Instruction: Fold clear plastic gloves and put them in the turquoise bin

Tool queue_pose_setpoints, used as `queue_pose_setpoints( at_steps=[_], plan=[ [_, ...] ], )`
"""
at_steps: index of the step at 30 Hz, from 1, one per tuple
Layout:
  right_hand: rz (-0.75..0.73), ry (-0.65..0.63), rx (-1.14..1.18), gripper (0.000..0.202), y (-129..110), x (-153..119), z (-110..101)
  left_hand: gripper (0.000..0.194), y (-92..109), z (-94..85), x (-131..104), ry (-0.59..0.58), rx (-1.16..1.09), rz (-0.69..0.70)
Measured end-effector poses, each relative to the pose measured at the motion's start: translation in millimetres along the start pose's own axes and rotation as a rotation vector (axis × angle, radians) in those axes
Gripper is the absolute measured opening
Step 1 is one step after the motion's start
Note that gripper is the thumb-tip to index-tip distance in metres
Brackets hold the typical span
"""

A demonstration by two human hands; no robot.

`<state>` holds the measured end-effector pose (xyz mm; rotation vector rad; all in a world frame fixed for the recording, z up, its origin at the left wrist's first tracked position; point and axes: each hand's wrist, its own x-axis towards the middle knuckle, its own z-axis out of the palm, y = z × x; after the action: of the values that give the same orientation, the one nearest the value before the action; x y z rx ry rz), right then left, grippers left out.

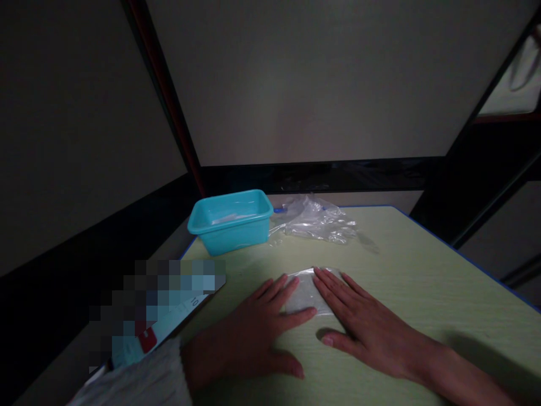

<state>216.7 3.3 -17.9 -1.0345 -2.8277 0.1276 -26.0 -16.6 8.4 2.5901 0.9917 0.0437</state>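
A small clear plastic sheet or bag (305, 294) lies flat on the table, its exact kind hard to make out. My left hand (264, 324) rests over its left part with the fingers spread. From the right, my right hand (364, 321) reaches onto its other side, fingers stretched out and the thumb held apart, low over the table. Neither hand grasps anything. Parts of the sheet are hidden under my fingers.
Behind my left hand stands a turquoise plastic basin (236, 239) with something pale inside. Crumpled clear plastic (319, 221) lies beside it near the back edge. A partly blurred box (169, 321) is at the left of the pale green table (406, 270). Dark panels rise behind.
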Motion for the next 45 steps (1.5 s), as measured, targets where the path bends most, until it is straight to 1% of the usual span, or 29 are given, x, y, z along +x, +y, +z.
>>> queue_pose_setpoints(
  at_steps=[4, 9, 11, 13, 14, 17, 19, 22, 27, 31, 35, 39, 42, 44, 45],
  plan=[
    [0.004, 0.024, -0.023, 0.081, 4, -4, 5, 0.076, 1, -1.6, 1, -0.019, 0.018, -0.004],
    [0.042, 0.091, -0.081, 0.089, 19, -14, 9, 0.075, 4, -5.1, 1, -0.046, 0.02, -0.018],
    [0.076, 0.133, -0.092, 0.086, 20, -11, 7, 0.075, 3, -4.7, 1, -0.042, 0.021, -0.012],
    [0.099, 0.181, -0.071, 0.078, 14, -3, 3, 0.076, 1, -2.9, 1, -0.033, 0.025, -0.002],
    [0.076, 0.182, -0.048, 0.077, 10, 2, 1, 0.076, 0, -1.8, 1, -0.029, 0.027, 0.002],
    [-0.014, 0.122, 0.023, 0.076, -3, 17, -5, 0.076, -2, 0.8, 2, -0.024, 0.025, 0.007],
    [-0.028, 0.068, 0.048, 0.075, -8, 22, -6, 0.077, -2, 0.9, 2, -0.029, 0.022, 0.005],
    [0.011, 0.008, 0.056, 0.077, -10, 23, -6, 0.078, 0, -0.5, 2, -0.041, 0.033, -0.003],
    [0.069, 0.046, 0.039, 0.075, -6, 18, -3, 0.075, -2, 0.0, 1, -0.043, 0.044, -0.011],
    [0.141, 0.002, 0.007, 0.082, 0, 11, -4, 0.075, -4, 2.0, 1, -0.014, 0.022, 0.014],
    [0.188, -0.008, -0.015, 0.085, 11, 1, -4, 0.074, -3, 1.5, 1, -0.024, -0.002, -0.001],
    [0.146, -0.023, 0.006, 0.085, 19, -5, -7, 0.076, -2, 2.2, 0, 0.007, -0.034, -0.022],
    [0.087, 0.023, 0.023, 0.086, 18, -4, -14, 0.088, -3, 5.0, 1, 0.037, -0.062, -0.053],
    [0.029, 0.082, 0.003, 0.079, 16, -2, -20, 0.096, -5, 7.6, 2, 0.04, -0.077, -0.081],
    [-0.011, 0.117, -0.014, 0.07, 15, -2, -23, 0.1, -6, 9.0, 3, 0.049, -0.085, -0.089]
  ],
)
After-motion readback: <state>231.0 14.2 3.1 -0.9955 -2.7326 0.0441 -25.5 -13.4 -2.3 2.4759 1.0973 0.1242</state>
